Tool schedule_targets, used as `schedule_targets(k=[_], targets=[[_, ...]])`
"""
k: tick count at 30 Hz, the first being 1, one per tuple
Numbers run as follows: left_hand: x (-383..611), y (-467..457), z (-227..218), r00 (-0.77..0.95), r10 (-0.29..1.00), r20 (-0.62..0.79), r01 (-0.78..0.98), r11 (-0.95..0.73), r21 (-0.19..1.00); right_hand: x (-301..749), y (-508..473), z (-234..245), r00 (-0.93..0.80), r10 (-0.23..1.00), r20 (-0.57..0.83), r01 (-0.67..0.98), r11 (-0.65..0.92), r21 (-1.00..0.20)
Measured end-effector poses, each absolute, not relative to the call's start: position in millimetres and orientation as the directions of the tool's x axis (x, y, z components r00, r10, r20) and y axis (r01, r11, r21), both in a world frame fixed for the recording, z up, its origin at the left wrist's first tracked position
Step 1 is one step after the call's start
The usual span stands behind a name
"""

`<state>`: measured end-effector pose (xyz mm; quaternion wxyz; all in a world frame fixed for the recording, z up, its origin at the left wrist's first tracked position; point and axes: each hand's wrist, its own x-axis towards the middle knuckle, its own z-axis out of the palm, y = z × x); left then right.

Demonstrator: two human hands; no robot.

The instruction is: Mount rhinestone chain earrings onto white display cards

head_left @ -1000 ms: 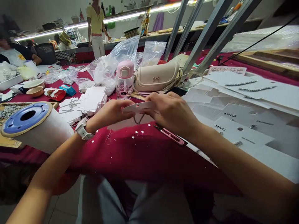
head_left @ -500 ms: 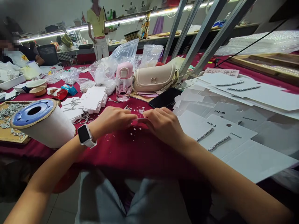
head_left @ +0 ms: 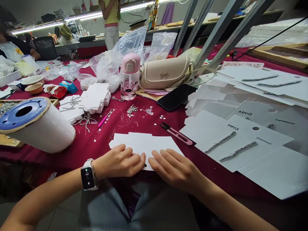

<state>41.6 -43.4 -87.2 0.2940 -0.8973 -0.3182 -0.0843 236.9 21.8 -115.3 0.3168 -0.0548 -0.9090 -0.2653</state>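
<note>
A white earring card (head_left: 141, 141) lies face down at the table's front edge. My left hand (head_left: 122, 162), with a watch on its wrist, rests on the card's left part, fingers curled in at its near edge. On the right part lies my right hand (head_left: 172, 166), its fingers stretched out and fairly flat. A dark spot shows on the card between the hands. Beyond it are pink thread snips (head_left: 178, 133), a pink pen-like tool (head_left: 103, 121), and a little heap of silver chain pieces (head_left: 132, 109). What is under the fingers is hidden.
A large white thread spool (head_left: 54, 128) stands left. On the right, printed cards (head_left: 243, 141) with sparkling strips are piled. Blank cards (head_left: 95, 98), a bottle (head_left: 130, 78), a beige bag (head_left: 165, 72) and a phone (head_left: 176, 97) lie farther back. Metal bars (head_left: 214, 35) slant behind.
Both hands have come down and nearer to me, from holding a thin piece edge-on to resting on the flat card. The snips and pen-like tool now show. The view has shifted slightly.
</note>
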Motion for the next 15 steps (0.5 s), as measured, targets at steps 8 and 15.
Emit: schedule_targets(k=[8,15], targets=[[39.5,-42.4,-91.9,0.779,0.571,0.259,0.627,-0.713,-0.313,248.6,27.9,-109.8,-0.892,0.063,0.447,0.169,0.965,0.202],[36.3,-40.9,-97.1,0.732,0.645,0.22,0.675,-0.729,-0.108,257.1,35.5,-102.2,-0.92,0.173,0.353,0.136,0.982,-0.129]])
